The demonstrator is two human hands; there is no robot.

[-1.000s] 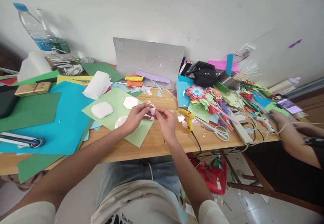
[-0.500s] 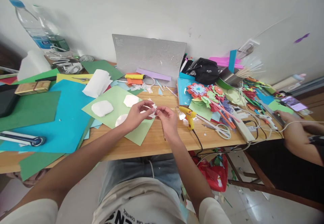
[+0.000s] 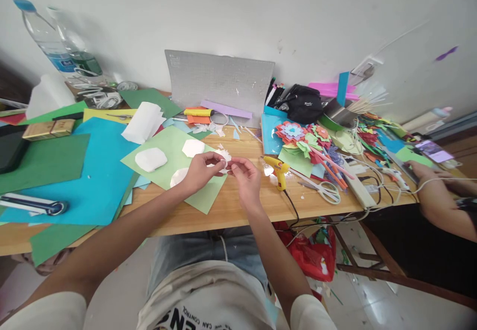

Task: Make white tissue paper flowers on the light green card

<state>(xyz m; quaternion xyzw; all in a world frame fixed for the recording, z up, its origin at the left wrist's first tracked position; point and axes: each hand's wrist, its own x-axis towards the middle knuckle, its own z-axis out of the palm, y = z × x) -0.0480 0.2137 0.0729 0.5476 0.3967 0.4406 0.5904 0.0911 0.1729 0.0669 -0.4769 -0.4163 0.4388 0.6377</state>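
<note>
Both hands meet over the right corner of a light green paper sheet (image 3: pixel 203 203). My left hand (image 3: pixel 203 171) is closed, thumb and fingers pinching a small white paper piece with a fringed edge (image 3: pixel 223 152). From the other side, my right hand (image 3: pixel 244 175) pinches the same white piece, its fingertips close to the left ones. Fingers partly hide the piece. Several white paper cutouts (image 3: pixel 151 159) lie on the green sheet, one of them partly behind my left hand. A yellow glue gun (image 3: pixel 278 171) rests right of my right hand.
Scissors (image 3: pixel 326 192) and paper flowers (image 3: pixel 292 133) lie to the right, near a power strip (image 3: pixel 359 191) with trailing cables. A grey cutting mat (image 3: pixel 219 79) leans on the wall. Blue paper (image 3: pixel 100 181) and a stapler (image 3: pixel 33 204) are left. Another person's hand (image 3: pixel 421 171) is far right.
The white fringed piece has turned slightly and shows more above my fingers. Both hands stay nearly in the same place, still pinching it.
</note>
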